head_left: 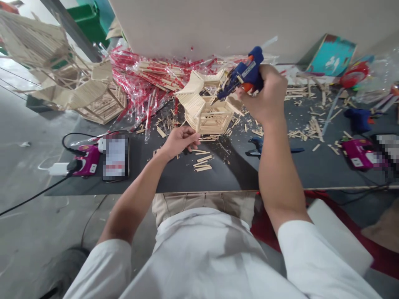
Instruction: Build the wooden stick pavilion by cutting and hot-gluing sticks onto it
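Plainly nearest to the left hand (183,140), going by the head view: a small stick model (195,104) of pale wood, upright on the worktop (174,178), straight ahead of the body and toward the far side, amid scattered offcuts. Roughly six-sided, about as broad as deep, hence without a clear long axis; roof panels flaring outward above a railed lower wall. Held at its near-left bottom corner between thumb and curled fingers of the left hand, seemingly in a light pinch (fingertips partly hidden, so no telling how firm). Coming in from the right and above: the right hand (269,93), wrapped around the handle of a blue glue gun (249,72), farther off than the left and spanning the gap with the tool. Long axis of the gun slanting down and leftward, from a translucent glue stick (269,41) at the rear to the nozzle (214,100), aimed at the opening between roof and railed wall, above and a little right of the left hand's corner. Contact or a slight gap at the tip: impossible to tell from this angle. Nearer the body, just beside the left hand: cut sticks (203,162), loose on the worktop.
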Available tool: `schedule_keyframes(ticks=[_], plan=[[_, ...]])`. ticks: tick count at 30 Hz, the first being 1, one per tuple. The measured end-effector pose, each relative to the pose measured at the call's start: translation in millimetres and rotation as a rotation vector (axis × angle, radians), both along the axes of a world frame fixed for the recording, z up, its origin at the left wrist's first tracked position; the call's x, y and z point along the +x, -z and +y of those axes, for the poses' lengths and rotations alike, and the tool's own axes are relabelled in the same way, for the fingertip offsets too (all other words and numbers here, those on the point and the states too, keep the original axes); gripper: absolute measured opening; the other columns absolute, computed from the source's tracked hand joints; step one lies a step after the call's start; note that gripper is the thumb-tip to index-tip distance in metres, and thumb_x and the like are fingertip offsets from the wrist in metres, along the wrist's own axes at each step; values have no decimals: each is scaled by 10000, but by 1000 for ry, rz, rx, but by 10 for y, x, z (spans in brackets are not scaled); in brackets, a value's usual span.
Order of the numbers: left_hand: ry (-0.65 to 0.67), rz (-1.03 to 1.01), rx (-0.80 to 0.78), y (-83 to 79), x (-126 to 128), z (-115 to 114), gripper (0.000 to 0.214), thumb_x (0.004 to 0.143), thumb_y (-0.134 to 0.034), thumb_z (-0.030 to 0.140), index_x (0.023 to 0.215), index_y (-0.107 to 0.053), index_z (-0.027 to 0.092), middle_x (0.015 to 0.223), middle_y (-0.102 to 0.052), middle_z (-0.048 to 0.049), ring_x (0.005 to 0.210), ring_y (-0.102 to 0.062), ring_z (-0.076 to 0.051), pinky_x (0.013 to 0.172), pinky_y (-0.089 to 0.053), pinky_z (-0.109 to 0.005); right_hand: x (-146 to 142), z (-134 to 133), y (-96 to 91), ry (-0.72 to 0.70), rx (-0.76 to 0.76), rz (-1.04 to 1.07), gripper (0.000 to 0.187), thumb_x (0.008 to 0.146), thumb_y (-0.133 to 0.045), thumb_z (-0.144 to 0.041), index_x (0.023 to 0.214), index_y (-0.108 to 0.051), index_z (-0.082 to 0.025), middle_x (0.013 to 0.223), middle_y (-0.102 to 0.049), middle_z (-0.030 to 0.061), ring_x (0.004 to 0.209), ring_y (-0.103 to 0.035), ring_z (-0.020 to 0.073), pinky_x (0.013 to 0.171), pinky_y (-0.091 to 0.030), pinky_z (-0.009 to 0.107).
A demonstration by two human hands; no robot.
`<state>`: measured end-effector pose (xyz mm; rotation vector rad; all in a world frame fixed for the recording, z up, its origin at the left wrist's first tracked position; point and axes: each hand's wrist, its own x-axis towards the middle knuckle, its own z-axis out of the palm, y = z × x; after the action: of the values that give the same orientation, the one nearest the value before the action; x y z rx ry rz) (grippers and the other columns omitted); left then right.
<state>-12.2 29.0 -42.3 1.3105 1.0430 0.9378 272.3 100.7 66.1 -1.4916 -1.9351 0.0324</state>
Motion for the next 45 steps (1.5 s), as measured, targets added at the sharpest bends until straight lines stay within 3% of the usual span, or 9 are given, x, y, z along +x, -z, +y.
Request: schedule_keyframes(ticks=[3, 7, 11, 14, 19, 29, 39, 45], plan=[[-72, 0, 31, 13, -4, 25, 546, 825, -875, 632, 926, -642, 149, 795, -781, -81, 603, -736, -148, 489, -563, -218, -47, 139, -60, -103, 0, -15, 284, 898, -706, -308, 1174, -643, -279, 1182, -741, 58, 1016, -643, 249, 945, -520, 372], [-117, 44, 51, 50, -18, 37, 488, 871, -839, 597, 951, -636, 160, 789, -781, -69, 581, -720, -140, 490, -552, -217, -59, 283, -206, -117, 40, 7, 309, 866, -705, -236, 1172, -667, -248, 1067, -745, 18, 888, -601, 192, 812, -488, 301], [-165, 237, 178, 69, -48, 13, 369, 925, -796, 516, 936, -665, 171, 785, -771, -52, 624, -721, -142, 570, -562, -232, -56, 329, -397, -126, 86, -23, 292, 749, -806, -184, 1026, -726, -225, 960, -757, 11, 813, -611, 175, 750, -452, 295], [-186, 297, 225, 62, -83, -2, 312, 962, -745, 484, 936, -672, 182, 804, -779, -49, 650, -726, -150, 605, -561, -245, -51, 286, -468, -132, 101, -35, 319, 797, -801, -220, 1112, -751, -228, 1033, -784, 37, 861, -652, 195, 795, -489, 315], [-217, 314, 276, 77, -100, 18, 272, 962, -735, 453, 942, -668, 190, 785, -774, -40, 642, -728, -158, 624, -553, -257, 13, 202, -461, -154, 121, -106, 447, 772, -783, -207, 1219, -777, -207, 1099, -810, 67, 928, -708, 252, 840, -529, 356], [-294, 474, 380, 153, -93, 24, 270, 962, -724, 475, 975, -712, 206, 868, -788, -67, 766, -741, -195, 689, -549, -270, -35, 129, -490, -197, -5, -142, 301, 820, -728, -293, 1120, -727, -317, 1067, -791, 9, 880, -640, 233, 833, -512, 354], [-381, 534, 462, 68, -70, 0, 253, 1014, -662, 421, 1013, -774, 194, 876, -802, -67, 755, -726, -175, 701, -519, -260, -155, 135, -439, -242, -18, -221, 173, 855, -685, -313, 1028, -675, -325, 1074, -765, 20, 869, -598, 237, 869, -512, 371], [-403, 515, 439, 87, -14, -27, 238, 1005, -681, 422, 1011, -752, 195, 878, -790, -54, 716, -704, -159, 701, -523, -254, -169, 181, -390, -216, 14, -241, 207, 848, -680, -283, 1055, -684, -296, 1073, -763, 35, 914, -615, 253, 866, -494, 370]])
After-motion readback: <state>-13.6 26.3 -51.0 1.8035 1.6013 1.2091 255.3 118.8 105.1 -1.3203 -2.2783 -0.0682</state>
